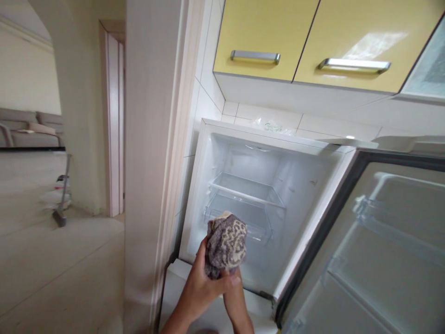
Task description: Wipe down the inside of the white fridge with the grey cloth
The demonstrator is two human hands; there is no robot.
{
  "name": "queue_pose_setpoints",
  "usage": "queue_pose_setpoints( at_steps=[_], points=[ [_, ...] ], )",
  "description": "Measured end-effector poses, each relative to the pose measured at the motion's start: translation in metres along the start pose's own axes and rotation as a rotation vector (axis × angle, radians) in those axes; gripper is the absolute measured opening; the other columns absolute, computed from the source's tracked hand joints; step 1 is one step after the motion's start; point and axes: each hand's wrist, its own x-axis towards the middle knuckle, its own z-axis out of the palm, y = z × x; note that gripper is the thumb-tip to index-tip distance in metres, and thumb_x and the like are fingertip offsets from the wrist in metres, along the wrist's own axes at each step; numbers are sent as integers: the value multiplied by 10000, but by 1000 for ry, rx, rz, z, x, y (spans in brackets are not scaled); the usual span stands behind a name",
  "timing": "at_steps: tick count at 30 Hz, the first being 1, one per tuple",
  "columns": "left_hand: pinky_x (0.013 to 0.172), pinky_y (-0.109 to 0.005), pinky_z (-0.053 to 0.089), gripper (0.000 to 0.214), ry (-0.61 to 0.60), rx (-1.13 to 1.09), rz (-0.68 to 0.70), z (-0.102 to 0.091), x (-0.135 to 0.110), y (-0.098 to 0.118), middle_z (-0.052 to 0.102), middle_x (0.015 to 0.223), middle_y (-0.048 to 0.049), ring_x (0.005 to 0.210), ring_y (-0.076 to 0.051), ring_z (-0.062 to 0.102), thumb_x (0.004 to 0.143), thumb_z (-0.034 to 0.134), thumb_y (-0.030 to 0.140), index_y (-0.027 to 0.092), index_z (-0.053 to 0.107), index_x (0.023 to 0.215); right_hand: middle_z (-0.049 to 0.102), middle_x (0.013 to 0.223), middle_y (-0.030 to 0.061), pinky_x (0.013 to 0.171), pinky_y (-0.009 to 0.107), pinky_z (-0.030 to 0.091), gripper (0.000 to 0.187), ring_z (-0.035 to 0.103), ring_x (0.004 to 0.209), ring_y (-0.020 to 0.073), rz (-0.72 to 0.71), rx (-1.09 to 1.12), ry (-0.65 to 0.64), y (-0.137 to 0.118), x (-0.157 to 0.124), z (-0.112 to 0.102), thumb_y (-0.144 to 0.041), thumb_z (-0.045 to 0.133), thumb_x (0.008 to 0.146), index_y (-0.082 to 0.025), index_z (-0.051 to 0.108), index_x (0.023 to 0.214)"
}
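Head view: left hand (204, 285) has its fingers clamped round a bunched grey-and-cream patterned cloth (227, 243), right hand (233, 291) I can't tell, so loose folds might snag the clear flat shelf (247, 186) beyond the fingertips.

Yellow cabs (264, 23) up top, glossy, w/ metal handles (255, 56); light glare (375, 44) on the R one, glass panel (429, 65) at far R. White tiles (208, 88) w/ dark joints on kitchen wall. Wide pale jamb (153, 139) splits the view. L of it: cream wall (78, 93) w/ arched edge, doorway frame (103, 116), pale floor (52, 260) w/ faint joints, broom (60, 219) & bags (57, 198) nr. wall, grey sofa (31, 138) in rm. beyond. Daylight-ish, soft.
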Motion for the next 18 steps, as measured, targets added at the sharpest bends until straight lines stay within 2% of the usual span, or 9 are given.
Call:
queue_pose_setpoints(
  at_steps=[3,5,8,11,14,18],
  points=[
    [1171,-476,455,991,77,187,11,-2,12,1,695,1337,-146,1308,-373,605,473,940,461,173,616,1364,675,1352,87,1220,437,362,421,561,1331,285,-116,-68,-69,-26,-4,12,-414,755,858,-246,731,1242],
    [1191,-490,431,818,90,211,-41,-6,17,-4,740,1252,-146,1298,-381,613,499,910,524,166,716,1208,632,1421,75,1264,442,291,479,508,1393,273,-163,-90,-81,-37,-8,17,-333,766,850,-262,689,1318],
    [1190,-500,431,650,129,87,-96,-11,20,-13,767,1198,-145,1282,-372,636,577,862,571,164,765,1074,590,1483,72,1304,453,202,586,431,1476,272,-137,-49,-121,-44,-11,19,-244,802,801,-255,658,1369],
    [1138,-500,487,631,239,-43,-80,-14,27,-14,786,1136,-133,1212,-352,684,607,851,545,153,754,1092,478,1596,65,1320,473,120,734,296,1563,277,-94,-23,-189,-41,-11,14,-214,844,748,-246,605,1440],
    [1089,-480,526,592,346,37,37,-17,48,-9,778,1153,-129,1165,-324,706,678,812,506,146,727,1141,351,1672,38,1320,485,70,811,214,1594,254,-70,-65,-244,-28,-8,4,-224,838,767,-269,524,1514],
    [1125,-467,496,556,488,353,351,-26,95,-3,731,1259,-134,1253,-288,651,783,760,449,152,660,1242,413,1641,45,1314,485,152,749,313,1558,232,-11,-34,-209,0,-6,-14,-274,815,821,-294,525,1510]
  ],
)
